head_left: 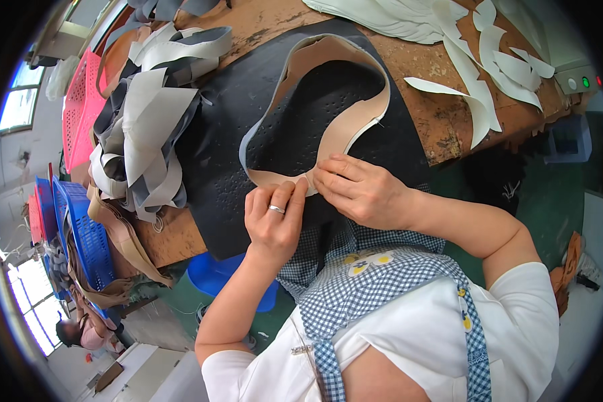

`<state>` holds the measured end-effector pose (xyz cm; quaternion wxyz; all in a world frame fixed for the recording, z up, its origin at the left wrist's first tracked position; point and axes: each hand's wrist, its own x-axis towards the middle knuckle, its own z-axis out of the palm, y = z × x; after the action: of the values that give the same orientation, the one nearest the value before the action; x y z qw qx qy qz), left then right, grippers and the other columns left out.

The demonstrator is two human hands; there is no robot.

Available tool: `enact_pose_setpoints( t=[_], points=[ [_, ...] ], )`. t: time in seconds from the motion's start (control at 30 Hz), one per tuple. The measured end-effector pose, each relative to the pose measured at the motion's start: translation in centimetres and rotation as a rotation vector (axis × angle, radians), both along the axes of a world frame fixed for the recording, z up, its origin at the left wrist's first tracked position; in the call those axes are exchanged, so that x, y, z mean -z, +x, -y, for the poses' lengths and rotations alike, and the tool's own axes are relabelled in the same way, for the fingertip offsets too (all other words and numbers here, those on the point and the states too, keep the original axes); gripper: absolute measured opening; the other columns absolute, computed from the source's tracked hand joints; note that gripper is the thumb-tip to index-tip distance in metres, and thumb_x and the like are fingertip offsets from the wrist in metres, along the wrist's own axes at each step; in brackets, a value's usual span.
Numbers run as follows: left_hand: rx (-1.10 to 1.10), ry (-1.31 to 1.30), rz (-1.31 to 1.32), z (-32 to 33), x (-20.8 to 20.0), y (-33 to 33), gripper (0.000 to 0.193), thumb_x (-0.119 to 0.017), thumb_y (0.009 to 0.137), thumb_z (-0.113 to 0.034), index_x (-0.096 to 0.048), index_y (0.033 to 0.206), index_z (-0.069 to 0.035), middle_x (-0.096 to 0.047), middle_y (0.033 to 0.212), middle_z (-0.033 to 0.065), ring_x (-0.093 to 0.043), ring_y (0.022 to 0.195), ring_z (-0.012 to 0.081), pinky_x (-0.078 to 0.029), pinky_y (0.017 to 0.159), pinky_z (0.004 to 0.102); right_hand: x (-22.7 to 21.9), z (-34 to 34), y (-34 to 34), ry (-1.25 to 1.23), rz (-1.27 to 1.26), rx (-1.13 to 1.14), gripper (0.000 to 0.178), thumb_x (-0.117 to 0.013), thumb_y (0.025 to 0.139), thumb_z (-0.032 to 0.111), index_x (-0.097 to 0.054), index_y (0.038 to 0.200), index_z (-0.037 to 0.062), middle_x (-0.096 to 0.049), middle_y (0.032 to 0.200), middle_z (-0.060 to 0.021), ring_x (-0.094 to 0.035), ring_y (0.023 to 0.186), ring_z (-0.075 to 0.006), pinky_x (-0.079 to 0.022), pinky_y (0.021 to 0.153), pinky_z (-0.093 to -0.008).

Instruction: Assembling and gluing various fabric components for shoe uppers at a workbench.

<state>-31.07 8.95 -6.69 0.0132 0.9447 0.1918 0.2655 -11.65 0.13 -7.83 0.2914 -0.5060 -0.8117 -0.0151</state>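
Note:
A closed loop of tan and white banding [347, 127], like a strip of leather or lined fabric, stands on edge on a black mat [214, 161] with small holes in it. At its near side both my hands pinch the strip close together. My left hand [273, 216], with a ring on one finger, has its fingers closed on the band's lower edge. My right hand [363, 191] grips the band just to the right, fingers bent over it. The fingers hide the spot between them.
Grey and white fabric strips [144, 127] are heaped to the left of the mat. White cut pieces [479, 87] lie on the worn wooden table [442, 130] at the far right. Pink [80, 110] and blue baskets [87, 231] stand at the left. Another person [90, 328] is at the lower left.

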Motion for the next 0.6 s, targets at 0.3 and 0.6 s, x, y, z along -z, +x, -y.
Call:
enact_pose_setpoints(
  t=[0.3,0.6],
  points=[
    [0.084,0.06,-0.033,-0.31,0.36,-0.45,0.04,-0.063,0.062,-0.009,-0.072,0.1,0.001,-0.065,0.097,0.0078,-0.06,0.081,0.0215,-0.047,0.073,0.0341,0.43,0.3,-0.27,-0.004,-0.01,0.015,0.033,-0.069,0.074,0.007,-0.069,0.105,-0.0051,-0.066,0.11,-0.0145,-0.062,0.111,-0.0286,-0.051,0.099,-0.0411],
    [0.128,0.029,-0.06,-0.51,-0.05,-0.58,0.04,-0.065,0.063,-0.007,-0.071,0.102,0.002,-0.063,0.098,0.0075,-0.06,0.084,0.0217,-0.048,0.074,0.0344,0.13,0.27,-0.14,-0.001,-0.027,0.008,0.034,-0.069,0.073,0.007,-0.069,0.105,-0.0047,-0.066,0.11,-0.0145,-0.062,0.111,-0.0291,-0.051,0.098,-0.0412]
  ],
)
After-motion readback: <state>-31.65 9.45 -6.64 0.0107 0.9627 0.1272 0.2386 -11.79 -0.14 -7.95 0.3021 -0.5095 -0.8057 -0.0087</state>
